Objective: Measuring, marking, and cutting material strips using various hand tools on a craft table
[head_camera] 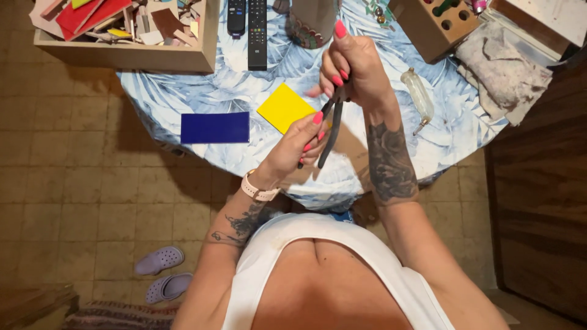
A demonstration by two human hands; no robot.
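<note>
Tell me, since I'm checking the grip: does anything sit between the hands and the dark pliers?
Nothing visible does. Both the left hand and right hand already grip the dark metal pliers directly, above the yellow square tile.

Held dark pliers (331, 131) above the surface (202, 91) with both hands: right hand (358, 67) clamped round the upper end, left hand (298, 146) gripping the handles lower down. Just left of the pliers lay a yellow square (282, 107); farther left, a blue rectangle (214, 128). Right of the pliers, a small clear bottle (419, 96).
</note>
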